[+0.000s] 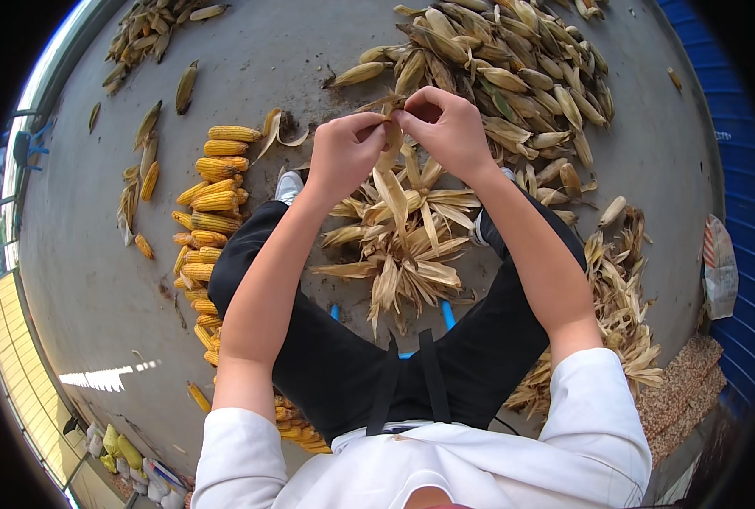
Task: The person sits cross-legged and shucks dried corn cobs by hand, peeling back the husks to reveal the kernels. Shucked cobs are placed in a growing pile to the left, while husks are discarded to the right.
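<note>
Both hands meet in front of me at the top middle, fingertips pinched together on a dry corn husk (387, 158). My left hand (350, 147) grips it from the left with thumb and forefinger. My right hand (442, 130) pinches it from the right, close to its tip. Whether a cob is inside the husk is hidden by the fingers. Below the hands, between my feet, lies a heap of stripped, splayed husks (409, 254). Beyond my right hand rises a large pile of unhusked corn ears (524, 70).
Bare yellow cobs (215, 200) are stacked beside my left leg. More husks (619, 299) lie right of my right leg. A smaller pile of ears (148, 32) sits far left. A white sack (720, 270) leans by the blue wall (743, 191). Blue stool legs (448, 315) show beneath me.
</note>
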Motion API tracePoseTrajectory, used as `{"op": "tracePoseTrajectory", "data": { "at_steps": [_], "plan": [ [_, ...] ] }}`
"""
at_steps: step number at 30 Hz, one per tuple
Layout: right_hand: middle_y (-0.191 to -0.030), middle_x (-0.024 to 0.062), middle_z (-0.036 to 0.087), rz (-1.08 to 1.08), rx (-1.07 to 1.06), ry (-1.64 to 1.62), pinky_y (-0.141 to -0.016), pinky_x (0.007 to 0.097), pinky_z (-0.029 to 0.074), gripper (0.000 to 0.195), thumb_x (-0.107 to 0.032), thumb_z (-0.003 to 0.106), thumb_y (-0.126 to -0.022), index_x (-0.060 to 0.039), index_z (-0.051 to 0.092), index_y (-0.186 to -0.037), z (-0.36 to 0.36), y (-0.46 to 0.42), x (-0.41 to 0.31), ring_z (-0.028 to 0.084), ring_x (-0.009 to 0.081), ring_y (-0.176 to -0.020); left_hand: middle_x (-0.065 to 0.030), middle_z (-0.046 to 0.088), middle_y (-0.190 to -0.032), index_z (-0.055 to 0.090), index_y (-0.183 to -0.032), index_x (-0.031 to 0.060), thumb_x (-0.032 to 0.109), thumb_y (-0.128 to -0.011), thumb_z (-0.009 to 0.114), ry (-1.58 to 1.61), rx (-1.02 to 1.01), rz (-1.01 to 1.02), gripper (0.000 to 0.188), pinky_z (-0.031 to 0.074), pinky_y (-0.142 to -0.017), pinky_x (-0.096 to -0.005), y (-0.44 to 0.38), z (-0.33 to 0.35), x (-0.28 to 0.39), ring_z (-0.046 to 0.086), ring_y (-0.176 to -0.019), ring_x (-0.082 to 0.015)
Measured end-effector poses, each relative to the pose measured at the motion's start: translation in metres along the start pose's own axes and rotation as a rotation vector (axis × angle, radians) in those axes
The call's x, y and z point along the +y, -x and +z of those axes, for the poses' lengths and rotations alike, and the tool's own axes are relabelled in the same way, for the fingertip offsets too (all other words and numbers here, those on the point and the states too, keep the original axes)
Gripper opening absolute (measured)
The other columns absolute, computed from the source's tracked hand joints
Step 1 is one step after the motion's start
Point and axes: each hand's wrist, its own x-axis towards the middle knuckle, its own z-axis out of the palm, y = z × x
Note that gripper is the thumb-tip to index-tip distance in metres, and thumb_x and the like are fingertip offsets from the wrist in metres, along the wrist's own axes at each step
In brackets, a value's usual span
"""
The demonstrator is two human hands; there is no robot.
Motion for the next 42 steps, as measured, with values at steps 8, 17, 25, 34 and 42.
{"op": "tracePoseTrajectory", "data": {
  "at_steps": [8, 17, 25, 34, 42],
  "plan": [
    [-0.08, 0.0107, 0.071, -0.096, 0.112, 0.071, -0.069, 0.0307, 0.055, 0.02, -0.017, 0.075, -0.079, -0.0005, 0.07, -0.09, 0.008, -0.001, -0.002, 0.069, 0.0184, -0.072, -0.0125, 0.074, -0.079, 0.072, -0.101, -0.0034, 0.012, -0.091, 0.063, -0.028, 0.046, -0.036, 0.021, 0.054, -0.067, -0.0272, -0.002, 0.001, 0.003, 0.073, -0.073, -0.0144],
    [-0.079, 0.008, 0.071, -0.055, 0.07, -0.04, -0.07, 0.0288, 0.054, 0.022, -0.021, 0.072, -0.086, -0.0009, 0.071, -0.094, 0.003, -0.005, 0.003, 0.068, 0.015, -0.072, -0.0103, 0.075, -0.083, 0.071, -0.101, -0.0065, 0.011, -0.094, 0.061, 0.182, 0.098, -0.139, 0.021, 0.057, -0.065, -0.0263, -0.004, -0.006, -0.002, 0.073, -0.072, -0.015],
    [-0.082, 0.0064, 0.071, -0.006, -0.037, -0.12, -0.072, 0.0277, 0.054, 0.021, -0.021, 0.071, -0.089, -0.0021, 0.07, -0.1, -0.005, -0.003, -0.001, 0.067, 0.0115, -0.076, -0.008, 0.074, -0.089, 0.07, -0.104, -0.0034, 0.014, -0.094, 0.065, 0.249, 0.161, -0.222, 0.02, 0.057, -0.064, -0.0261, -0.007, -0.015, -0.002, 0.072, -0.076, -0.0147],
    [-0.099, 0.004, 0.067, -0.198, -0.228, -0.132, -0.081, 0.0249, 0.051, 0.015, -0.007, 0.062, -0.097, -0.0016, 0.063, -0.111, -0.005, 0.003, 0.009, 0.062, 0.0073, -0.092, -0.0045, 0.071, -0.084, 0.075, -0.096, 0.0014, 0.013, -0.089, 0.073, -0.01, -0.03, 0.026, 0.014, 0.051, -0.067, -0.0262, -0.003, -0.005, -0.008, 0.061, -0.071, -0.0107],
    [-0.087, 0.0042, 0.067, -0.149, -0.273, -0.194, -0.078, 0.0249, 0.051, 0.012, -0.006, 0.064, -0.095, -0.0014, 0.063, -0.106, -0.01, 0.005, 0.007, 0.063, 0.0073, -0.085, -0.0033, 0.073, -0.08, 0.073, -0.097, -0.0025, 0.017, -0.095, 0.07, 0.061, 0.033, -0.197, 0.02, 0.05, -0.059, -0.0226, -0.011, -0.01, -0.013, 0.061, -0.065, -0.0056]
  ]
}}
